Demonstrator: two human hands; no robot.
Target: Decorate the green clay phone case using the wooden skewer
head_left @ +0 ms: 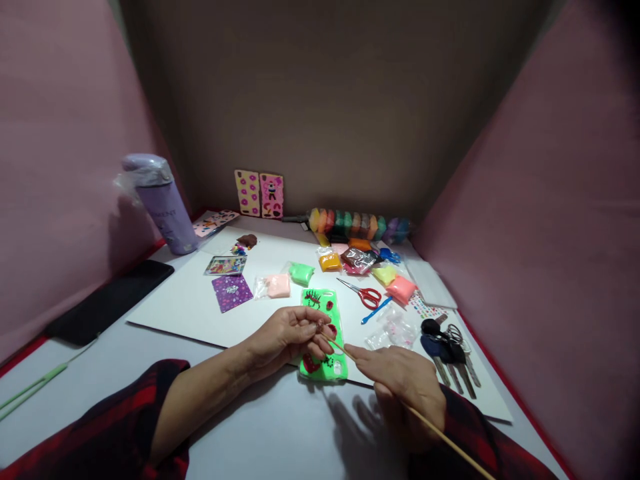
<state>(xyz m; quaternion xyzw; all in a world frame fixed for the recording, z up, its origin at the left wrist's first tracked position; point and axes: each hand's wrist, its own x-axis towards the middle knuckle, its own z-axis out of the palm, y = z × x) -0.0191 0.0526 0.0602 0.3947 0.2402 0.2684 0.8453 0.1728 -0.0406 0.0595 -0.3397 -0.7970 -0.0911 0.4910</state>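
A bright green phone case (326, 308) with small red and dark decorations lies on a white sheet (190, 307). My left hand (287, 337) hovers over the case's left side, its fingertips pinched on a tiny dark piece of clay (321, 327). My right hand (403, 383) holds a thin wooden stick (450, 440), whose tip points at the piece in my left fingers. Both forearms wear red and black plaid sleeves.
Red-handled scissors (367, 294), clay packets (330, 260), a row of coloured clay tubs (357, 223), a bunch of keys (447, 347), a purple bottle (163, 203), cards (231, 292), two decorated cases (260, 193) and a black phone (107, 301) surround the case. Pink walls close both sides.
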